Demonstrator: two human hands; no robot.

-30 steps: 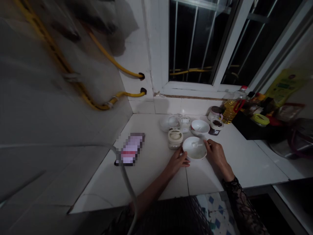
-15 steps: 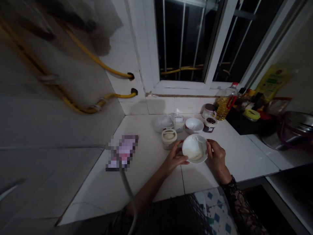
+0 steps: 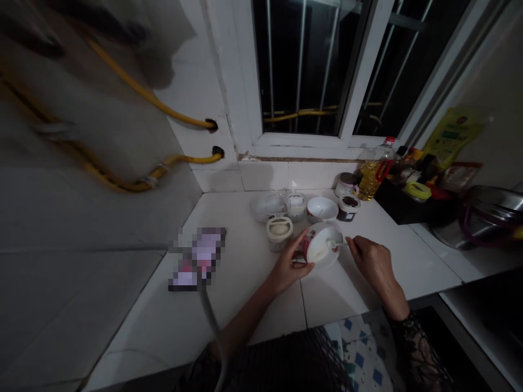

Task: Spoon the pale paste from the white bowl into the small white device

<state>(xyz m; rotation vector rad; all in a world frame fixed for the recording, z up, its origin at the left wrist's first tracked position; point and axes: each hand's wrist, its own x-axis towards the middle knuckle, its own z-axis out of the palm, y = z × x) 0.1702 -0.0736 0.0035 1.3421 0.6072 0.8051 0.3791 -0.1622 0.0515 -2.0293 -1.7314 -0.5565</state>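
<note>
My left hand (image 3: pixel 289 267) grips the left side of a small white bowl (image 3: pixel 321 243), which is tilted and holds some pale contents. The handle of a light-coloured spoon (image 3: pixel 337 244) is pinched in my right hand (image 3: pixel 370 260), with its head inside the bowl. A white plate or dish (image 3: pixel 332 260) shows beneath the bowl. Behind it stands another white bowl (image 3: pixel 322 209). A lidded container (image 3: pixel 279 234) sits just left of the held bowl, close to my left fingers.
Clear containers (image 3: pixel 267 207) and a dark-filled jar (image 3: pixel 348 208) stand behind. An oil bottle (image 3: pixel 370 177), a black condiment box (image 3: pixel 398 202) and a metal pot (image 3: pixel 478 218) are at the right. A blurred phone-like object (image 3: pixel 200 258) lies left, a grey cable-like strip crossing in front.
The bowl has tipped from nearly facing me to a steeper tilt. My right hand has left its rim, moved right, and now holds the spoon. The view has shifted slightly.
</note>
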